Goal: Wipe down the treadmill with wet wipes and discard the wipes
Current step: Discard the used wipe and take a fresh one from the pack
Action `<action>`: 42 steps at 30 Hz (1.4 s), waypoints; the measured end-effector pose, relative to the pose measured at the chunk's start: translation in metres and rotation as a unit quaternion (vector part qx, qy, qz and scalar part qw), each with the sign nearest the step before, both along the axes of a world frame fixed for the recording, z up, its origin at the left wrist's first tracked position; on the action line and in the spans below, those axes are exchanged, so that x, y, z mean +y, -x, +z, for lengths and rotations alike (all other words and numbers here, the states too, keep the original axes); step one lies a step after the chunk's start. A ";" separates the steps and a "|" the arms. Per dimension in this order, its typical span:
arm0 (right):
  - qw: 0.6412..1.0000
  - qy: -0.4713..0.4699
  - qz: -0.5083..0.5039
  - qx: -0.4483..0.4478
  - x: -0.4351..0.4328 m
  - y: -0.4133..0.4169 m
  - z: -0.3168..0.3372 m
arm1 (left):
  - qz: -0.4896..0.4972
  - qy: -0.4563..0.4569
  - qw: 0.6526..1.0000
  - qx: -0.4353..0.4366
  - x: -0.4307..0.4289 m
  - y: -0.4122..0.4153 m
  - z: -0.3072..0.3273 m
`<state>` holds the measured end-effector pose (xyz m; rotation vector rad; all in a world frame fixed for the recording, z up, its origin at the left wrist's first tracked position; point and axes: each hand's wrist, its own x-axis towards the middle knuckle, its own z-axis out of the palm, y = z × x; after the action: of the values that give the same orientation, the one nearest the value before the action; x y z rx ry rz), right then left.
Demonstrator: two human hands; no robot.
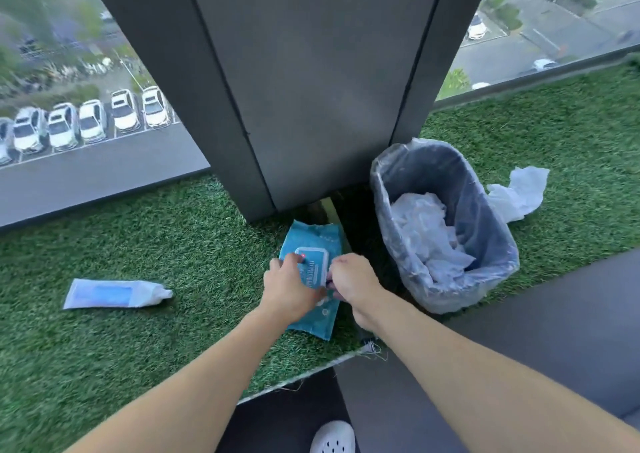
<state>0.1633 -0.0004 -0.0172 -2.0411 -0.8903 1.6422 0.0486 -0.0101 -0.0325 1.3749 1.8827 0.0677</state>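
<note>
A blue pack of wet wipes lies on the green turf at the foot of a dark pillar, its white-rimmed lid facing up. My left hand rests on the pack's left side with fingers reaching to the lid's corner. My right hand has curled fingers at the lid's right edge and seems to pinch it; what the fingertips touch is hidden. To the right stands a grey bin lined with clear plastic, holding several crumpled white wipes.
A white and blue tube lies on the turf to the left. A crumpled white wipe lies on the turf right of the bin. The dark pillar stands between floor-level windows. A dark floor borders the turf; a white shoe shows below.
</note>
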 end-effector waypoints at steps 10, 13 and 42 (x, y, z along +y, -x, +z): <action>0.973 -0.168 0.134 -0.090 -0.004 0.004 0.001 | 0.117 -0.079 0.986 -0.093 -0.009 0.007 -0.003; 0.940 -0.193 0.236 -0.156 -0.007 -0.003 -0.014 | 0.140 -0.076 0.981 -0.107 -0.010 0.017 -0.001; 0.751 -0.244 0.507 -0.345 0.010 0.026 -0.002 | 0.149 -0.045 0.976 -0.154 -0.008 0.023 -0.006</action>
<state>0.1378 0.0097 -0.0192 -1.7992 -2.7033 0.6845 0.0257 -0.0176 -0.0382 1.0580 1.8209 0.4951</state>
